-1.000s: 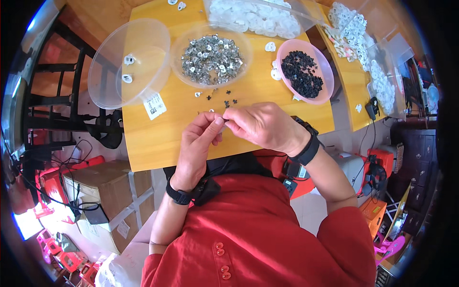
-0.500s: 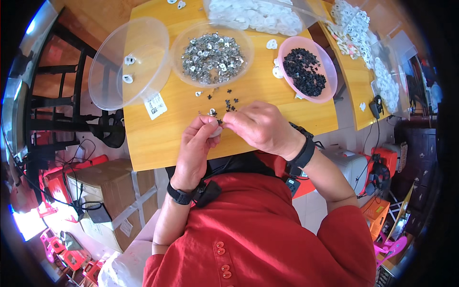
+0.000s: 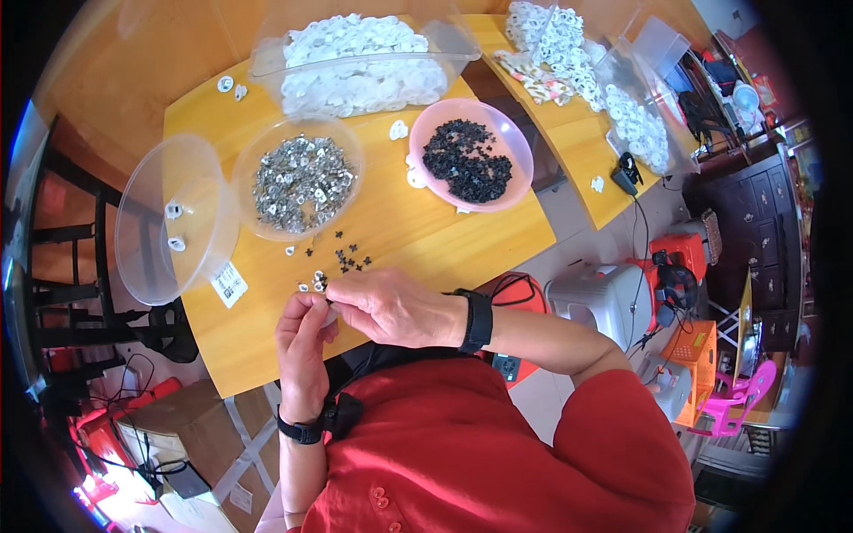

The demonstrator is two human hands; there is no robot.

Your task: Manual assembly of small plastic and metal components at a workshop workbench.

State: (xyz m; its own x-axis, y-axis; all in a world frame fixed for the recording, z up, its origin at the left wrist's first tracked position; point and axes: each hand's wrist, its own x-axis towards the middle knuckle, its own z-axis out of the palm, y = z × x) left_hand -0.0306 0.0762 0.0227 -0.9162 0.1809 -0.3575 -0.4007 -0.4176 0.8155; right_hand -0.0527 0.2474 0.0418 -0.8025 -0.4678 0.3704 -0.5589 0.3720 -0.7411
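My left hand (image 3: pixel 304 338) is closed in a pinch near the table's front edge, holding a small white plastic piece (image 3: pixel 331 316). Fingertips of my right hand (image 3: pixel 388 307) press together at the same piece; anything tiny between them is hidden. Just beyond my fingers lie a few small white-and-metal parts (image 3: pixel 318 282). Several black cross-shaped parts (image 3: pixel 346 260) are scattered on the wooden table (image 3: pixel 435 244). Farther off, a clear round tub (image 3: pixel 354 164) holds metal and white parts, and a pink bowl (image 3: pixel 518 151) holds many black parts.
A clear plastic bowl (image 3: pixel 147 258) stands at the left, beside a printed label (image 3: pixel 229 284). Behind the tubs is a clear box of white pieces (image 3: pixel 364 75). A second table (image 3: pixel 555 151) carries more white pieces. A cardboard box (image 3: pixel 191 413) sits lower left.
The view has swung right, so the table and tubs appear lower and farther left. My hands stay together at the white piece.
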